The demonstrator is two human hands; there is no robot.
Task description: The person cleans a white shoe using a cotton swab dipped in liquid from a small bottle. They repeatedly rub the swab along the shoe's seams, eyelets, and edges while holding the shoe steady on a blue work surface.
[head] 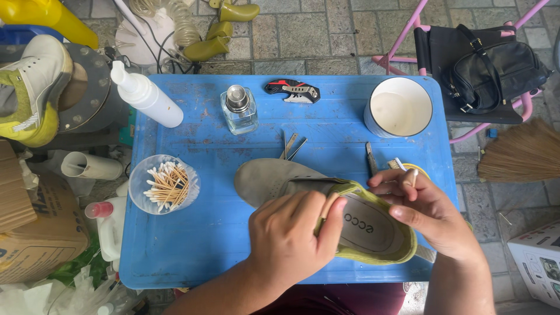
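Shoe [373,230] lies on the blue surface [198,233]; my left hand [291,233] clamps its rim; my right hand [429,213] pinches a cotton swab [413,177]; cleaning step, I judge; next calls for careful dabbing.

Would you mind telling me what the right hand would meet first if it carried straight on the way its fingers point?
The right hand points left and slightly up, along the shoe. Just past its fingertips it would probably meet the left hand's thumb on the shoe's rim, though depth is hard to judge.
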